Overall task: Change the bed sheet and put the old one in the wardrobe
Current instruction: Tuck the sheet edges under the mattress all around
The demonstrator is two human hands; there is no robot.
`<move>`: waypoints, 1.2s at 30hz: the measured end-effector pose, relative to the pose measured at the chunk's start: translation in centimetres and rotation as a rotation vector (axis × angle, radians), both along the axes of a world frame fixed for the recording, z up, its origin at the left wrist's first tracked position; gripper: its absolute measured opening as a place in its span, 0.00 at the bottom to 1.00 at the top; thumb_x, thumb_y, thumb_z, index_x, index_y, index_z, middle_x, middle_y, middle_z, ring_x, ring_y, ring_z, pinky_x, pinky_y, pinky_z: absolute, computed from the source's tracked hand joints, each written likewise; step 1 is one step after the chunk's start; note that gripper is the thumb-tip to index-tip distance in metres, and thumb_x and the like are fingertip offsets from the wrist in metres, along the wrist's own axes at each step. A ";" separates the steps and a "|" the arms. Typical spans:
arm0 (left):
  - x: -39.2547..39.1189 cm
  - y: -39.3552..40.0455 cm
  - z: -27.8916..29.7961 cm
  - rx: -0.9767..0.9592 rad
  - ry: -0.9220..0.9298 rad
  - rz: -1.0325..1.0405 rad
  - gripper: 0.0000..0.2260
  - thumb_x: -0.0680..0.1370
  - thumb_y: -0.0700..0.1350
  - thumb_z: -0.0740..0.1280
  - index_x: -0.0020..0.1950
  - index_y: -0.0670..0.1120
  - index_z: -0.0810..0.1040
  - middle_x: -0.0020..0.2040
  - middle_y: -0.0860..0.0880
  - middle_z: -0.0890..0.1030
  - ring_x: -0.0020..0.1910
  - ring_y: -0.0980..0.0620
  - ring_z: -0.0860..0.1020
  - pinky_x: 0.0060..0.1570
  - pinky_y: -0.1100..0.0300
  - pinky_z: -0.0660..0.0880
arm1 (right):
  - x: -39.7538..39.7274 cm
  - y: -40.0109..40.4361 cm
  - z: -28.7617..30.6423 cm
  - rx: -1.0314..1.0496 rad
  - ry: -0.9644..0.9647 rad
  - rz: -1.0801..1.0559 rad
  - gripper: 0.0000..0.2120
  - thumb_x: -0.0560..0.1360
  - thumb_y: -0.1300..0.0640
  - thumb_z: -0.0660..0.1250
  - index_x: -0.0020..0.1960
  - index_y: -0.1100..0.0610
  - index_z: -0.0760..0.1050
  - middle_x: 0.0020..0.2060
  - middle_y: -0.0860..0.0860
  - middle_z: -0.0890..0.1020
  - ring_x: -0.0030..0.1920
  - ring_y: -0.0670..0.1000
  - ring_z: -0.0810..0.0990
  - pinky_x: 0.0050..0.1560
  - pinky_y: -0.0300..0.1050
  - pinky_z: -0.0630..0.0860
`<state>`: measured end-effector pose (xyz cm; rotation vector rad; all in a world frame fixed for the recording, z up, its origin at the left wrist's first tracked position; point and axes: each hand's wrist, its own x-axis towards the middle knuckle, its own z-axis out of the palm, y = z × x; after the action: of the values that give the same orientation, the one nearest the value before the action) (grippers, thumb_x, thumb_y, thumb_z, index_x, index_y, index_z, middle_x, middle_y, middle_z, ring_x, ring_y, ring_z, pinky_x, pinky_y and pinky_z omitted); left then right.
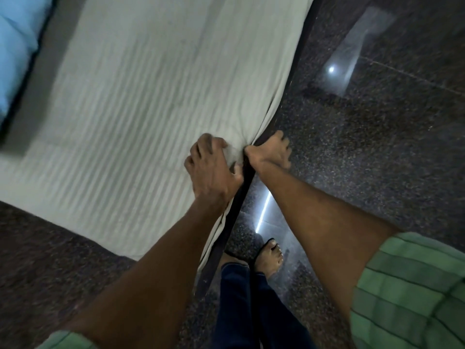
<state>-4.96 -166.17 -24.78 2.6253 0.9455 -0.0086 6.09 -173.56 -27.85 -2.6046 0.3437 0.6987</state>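
A pale, ribbed white bed sheet (141,96) covers the bed, which fills the upper left of the head view. My left hand (211,167) grips a bunched fold of the sheet at the bed's right edge. My right hand (270,151) curls over the same edge just beside it, pinching the sheet against the dark bed frame (236,205); its fingertips are hidden below the edge. The sheet is pulled into creases that fan out from my hands.
Dark speckled polished floor (377,147) lies right of the bed, with light reflections. My foot in a sandal (269,255) stands close to the frame. A light blue pillow or cloth (15,46) sits at the far left. Brown floor (50,248) shows at the lower left.
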 end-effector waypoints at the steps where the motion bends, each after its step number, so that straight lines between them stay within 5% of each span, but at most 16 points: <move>1: 0.9 0.6 -0.2 0.005 -0.010 -0.021 0.25 0.69 0.55 0.73 0.63 0.53 0.69 0.69 0.48 0.68 0.69 0.43 0.68 0.65 0.44 0.70 | 0.4 0.6 0.2 -0.030 -0.018 0.073 0.41 0.65 0.46 0.76 0.73 0.57 0.63 0.71 0.56 0.71 0.72 0.60 0.70 0.67 0.59 0.72; 6: 4.6 1.9 -0.6 -0.010 0.053 -0.020 0.32 0.63 0.58 0.78 0.61 0.54 0.68 0.68 0.47 0.66 0.69 0.41 0.67 0.61 0.41 0.70 | 2.1 -0.2 0.6 0.337 0.420 0.050 0.48 0.70 0.54 0.75 0.79 0.56 0.48 0.69 0.58 0.72 0.65 0.58 0.77 0.61 0.55 0.80; 9: 5.9 1.6 -0.6 -0.064 0.099 0.020 0.35 0.60 0.59 0.81 0.61 0.56 0.68 0.67 0.48 0.65 0.66 0.42 0.67 0.58 0.41 0.69 | 4.0 -2.5 1.2 0.664 0.746 -0.221 0.20 0.69 0.57 0.71 0.60 0.56 0.74 0.55 0.59 0.80 0.50 0.58 0.79 0.56 0.57 0.77; 11: 6.4 2.0 -0.8 -0.029 0.132 0.052 0.37 0.58 0.60 0.81 0.61 0.55 0.67 0.66 0.47 0.65 0.63 0.42 0.68 0.56 0.43 0.69 | 4.9 -2.5 1.2 0.707 0.609 -0.336 0.14 0.73 0.59 0.70 0.58 0.55 0.77 0.50 0.55 0.80 0.47 0.56 0.79 0.52 0.53 0.75; 14: 7.1 2.4 -1.2 -0.006 0.177 0.048 0.39 0.57 0.62 0.80 0.60 0.53 0.66 0.63 0.46 0.65 0.60 0.42 0.67 0.53 0.44 0.68 | 6.1 -1.2 1.0 0.552 0.136 -0.311 0.40 0.66 0.56 0.77 0.75 0.51 0.66 0.57 0.49 0.81 0.55 0.52 0.81 0.56 0.50 0.80; 16: 7.9 2.6 -1.4 -0.022 0.196 0.034 0.40 0.55 0.63 0.79 0.60 0.52 0.65 0.62 0.45 0.65 0.59 0.42 0.67 0.54 0.44 0.67 | 7.1 -0.1 1.1 0.436 0.011 -0.241 0.48 0.60 0.55 0.78 0.77 0.51 0.62 0.60 0.50 0.80 0.58 0.53 0.80 0.60 0.49 0.79; 20: 7.7 2.7 -1.6 -0.086 0.105 -0.065 0.40 0.59 0.60 0.76 0.63 0.51 0.60 0.73 0.43 0.61 0.69 0.39 0.63 0.61 0.41 0.65 | 8.7 1.5 0.5 0.207 -0.024 -0.194 0.49 0.58 0.51 0.76 0.76 0.53 0.60 0.71 0.55 0.73 0.69 0.60 0.74 0.67 0.56 0.76; 24: 9.1 3.6 -1.3 -0.125 -0.104 -0.083 0.25 0.69 0.55 0.71 0.63 0.53 0.68 0.71 0.47 0.65 0.69 0.42 0.66 0.63 0.44 0.68 | 9.3 2.6 -0.4 0.004 -0.002 -0.053 0.48 0.67 0.47 0.76 0.79 0.54 0.56 0.75 0.56 0.67 0.75 0.61 0.65 0.70 0.61 0.71; 27: 10.8 3.7 -1.2 -0.146 -0.135 -0.110 0.20 0.72 0.53 0.71 0.62 0.54 0.72 0.64 0.49 0.70 0.64 0.44 0.70 0.61 0.45 0.70 | 9.2 1.2 -1.3 0.244 0.104 -0.102 0.42 0.66 0.51 0.78 0.74 0.55 0.61 0.67 0.56 0.75 0.68 0.59 0.76 0.67 0.55 0.76; 32: 14.8 5.1 -0.7 -0.147 -0.123 -0.129 0.16 0.70 0.54 0.74 0.57 0.56 0.77 0.60 0.51 0.71 0.59 0.46 0.72 0.58 0.48 0.72 | 12.4 -1.1 1.2 0.811 0.606 -0.295 0.09 0.70 0.61 0.68 0.50 0.55 0.78 0.45 0.54 0.83 0.43 0.54 0.81 0.43 0.48 0.79; 34: 15.1 4.9 -0.9 -0.129 -0.110 -0.102 0.14 0.70 0.54 0.73 0.53 0.56 0.78 0.57 0.52 0.73 0.57 0.47 0.73 0.56 0.49 0.72 | 13.6 -0.6 1.6 0.848 0.476 -0.435 0.14 0.67 0.57 0.70 0.52 0.52 0.76 0.43 0.50 0.82 0.41 0.52 0.81 0.41 0.45 0.77; 36: 15.5 4.2 -1.3 -0.127 -0.112 -0.082 0.11 0.70 0.54 0.72 0.50 0.55 0.78 0.55 0.52 0.74 0.55 0.46 0.74 0.55 0.48 0.72 | 15.0 -0.1 1.0 0.682 0.171 -0.433 0.27 0.69 0.58 0.75 0.65 0.52 0.71 0.52 0.49 0.82 0.48 0.49 0.82 0.46 0.46 0.79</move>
<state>10.53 -162.01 -26.08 2.5167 0.7737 0.0557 21.10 -173.63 -26.85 -1.7588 0.5802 0.7232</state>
